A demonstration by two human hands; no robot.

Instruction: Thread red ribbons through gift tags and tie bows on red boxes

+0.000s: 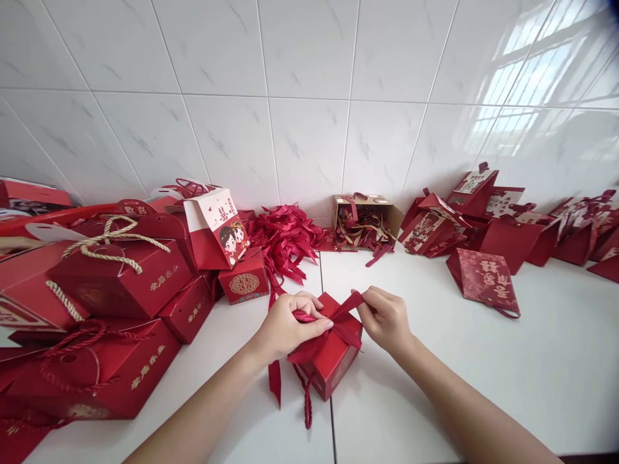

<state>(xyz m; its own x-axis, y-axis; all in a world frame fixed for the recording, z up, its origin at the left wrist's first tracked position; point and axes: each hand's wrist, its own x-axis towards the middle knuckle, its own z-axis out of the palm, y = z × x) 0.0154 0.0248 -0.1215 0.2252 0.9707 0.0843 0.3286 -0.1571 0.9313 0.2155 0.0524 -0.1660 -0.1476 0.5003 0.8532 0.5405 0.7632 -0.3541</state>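
A small red gift box (330, 366) stands on the white table in front of me. A red ribbon (345, 311) crosses its top, with a bow-like shape at the middle. My left hand (290, 325) pinches the ribbon over the box's left side, thumb near the crossing point. At the upper right, my right hand (385, 319) is closed on a ribbon end or loop, holding it raised. A braided red cord (307, 403) hangs from the box's near side. Another ribbon tail (275, 380) drops to the table on the left.
Red gift boxes with rope handles (128, 277) are stacked at the left. A heap of red ribbons (285, 241) lies near the tiled wall. Beside it, an open carton (367, 222) holds loose ribbons. Several red bags (488, 277) stand at the right.
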